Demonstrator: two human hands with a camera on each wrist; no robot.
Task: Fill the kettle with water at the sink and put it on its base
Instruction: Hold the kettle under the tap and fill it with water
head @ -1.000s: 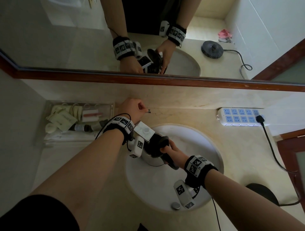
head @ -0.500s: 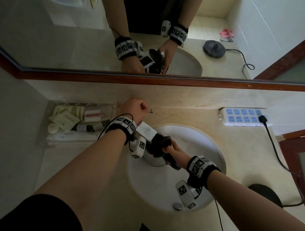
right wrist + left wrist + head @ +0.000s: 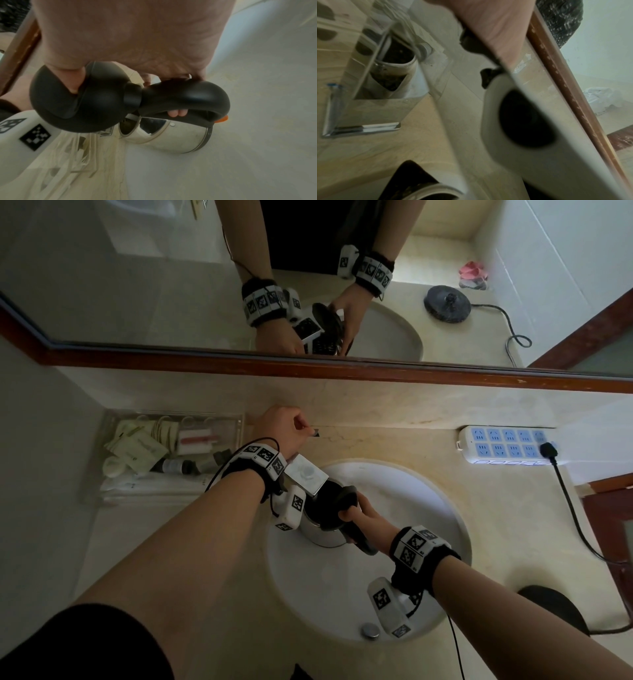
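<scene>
A steel kettle [image 3: 322, 534] with a black handle stands tilted in the white sink [image 3: 414, 508], its black lid [image 3: 82, 100] hinged open. Its mouth sits under the chrome faucet [image 3: 306, 474]. My right hand [image 3: 359, 513] grips the kettle handle [image 3: 185, 97], fingers curled round it and thumb on the lid. My left hand [image 3: 284, 428] is a fist behind the faucet, gripping a thin dark tap lever [image 3: 315, 434]. In the left wrist view a pale streak runs from the faucet [image 3: 368, 88] down to the kettle mouth [image 3: 412, 182]. The black kettle base [image 3: 555, 607] lies on the counter at the right.
A clear tray [image 3: 164, 446] of toiletries sits left of the sink. A white and blue power strip [image 3: 503, 445] lies at the back right with a black cord running to the base. A mirror with a wooden frame [image 3: 342, 368] spans the wall. A drain plug [image 3: 370, 630] sits at the sink's near rim.
</scene>
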